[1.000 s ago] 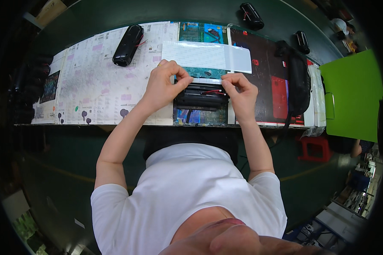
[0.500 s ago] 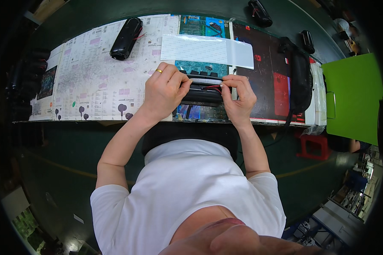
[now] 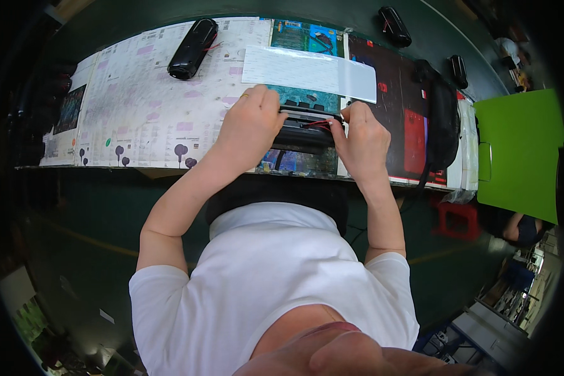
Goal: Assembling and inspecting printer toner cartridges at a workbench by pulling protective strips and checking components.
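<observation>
On the table edge in front of me lies a long black casing, with thin red wires coming out of its top. A thin dark strip runs along the casing's far side between my hands. My left hand is closed, its fingertips pinching the strip's left end. At the other end, the thumb and fingers of my right hand close on the strip, beside the wires. My fingers partly hide both ends. Just beyond lies a white sheet with a clear, shiny right part.
A black cylindrical unit with a red wire lies at the back left; similar units sit beyond the table. A black cable-like bundle lies at the right. Past it are a green panel and a red stool.
My hands have moved slightly apart, the right one shifting rightward. The left fingers are curled more tightly, and the strip looks nearer the casing. The view has shifted a little.
</observation>
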Demonstrator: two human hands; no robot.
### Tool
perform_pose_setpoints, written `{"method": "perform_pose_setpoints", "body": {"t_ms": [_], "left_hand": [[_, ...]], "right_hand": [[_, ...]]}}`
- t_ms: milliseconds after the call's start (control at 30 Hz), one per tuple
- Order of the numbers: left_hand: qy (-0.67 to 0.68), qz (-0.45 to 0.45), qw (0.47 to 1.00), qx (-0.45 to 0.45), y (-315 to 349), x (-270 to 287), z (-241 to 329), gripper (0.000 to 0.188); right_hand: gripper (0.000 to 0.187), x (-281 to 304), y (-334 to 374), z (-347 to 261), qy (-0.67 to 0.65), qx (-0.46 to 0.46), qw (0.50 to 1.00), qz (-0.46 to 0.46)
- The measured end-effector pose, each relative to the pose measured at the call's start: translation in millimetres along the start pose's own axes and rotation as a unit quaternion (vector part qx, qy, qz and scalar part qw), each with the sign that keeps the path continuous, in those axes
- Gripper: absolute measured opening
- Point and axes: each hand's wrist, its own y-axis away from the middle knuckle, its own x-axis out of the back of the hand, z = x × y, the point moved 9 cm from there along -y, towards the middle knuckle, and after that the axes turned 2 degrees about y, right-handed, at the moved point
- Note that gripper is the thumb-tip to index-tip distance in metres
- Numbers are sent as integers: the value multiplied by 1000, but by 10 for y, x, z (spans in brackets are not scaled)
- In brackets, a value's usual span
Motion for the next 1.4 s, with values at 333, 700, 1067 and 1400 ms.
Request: {"method": "perform_pose_setpoints", "body": {"t_ms": [333,700,1067,1400], "left_hand": [[193,-76,978,10,163,-159,-181,75],[261,27,964,27,-26,-37,-325,19],[201,73,976,-36,-25,-3,-199,15],[306,165,937,25,108,270,-383,13]], "right_hand": [[31,-383,-415,-852,2,240,968,-76],[24,-201,-45,292,-320,-2,947,-18],[15,-417,-336,413,-374,2,913,-164],[12,136,-658,-120,-287,85,954,6]]}}
